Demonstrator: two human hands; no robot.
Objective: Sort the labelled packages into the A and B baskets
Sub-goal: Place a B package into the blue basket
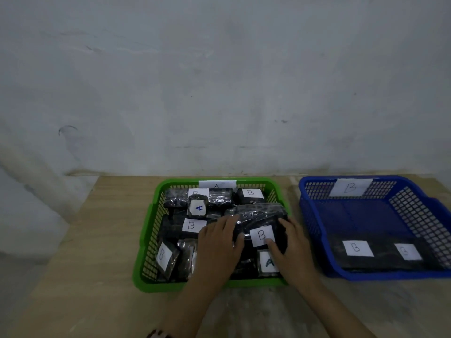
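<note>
A green basket (148,225) with an A tag on its far rim holds several black packages with white A or B labels. Both hands grip one large black package labelled B (261,224) lying on top at the basket's right side. My left hand (218,242) holds its left end, my right hand (290,245) its right end with the thumb on the label. The blue basket (366,276) tagged B stands to the right, with two B packages (357,248) at its near side.
Other labelled packages in the green basket include an A one (199,208) at the back and an A one (268,263) at the front under my right hand. Both baskets stand on a wooden table (85,276) against a pale wall (219,81).
</note>
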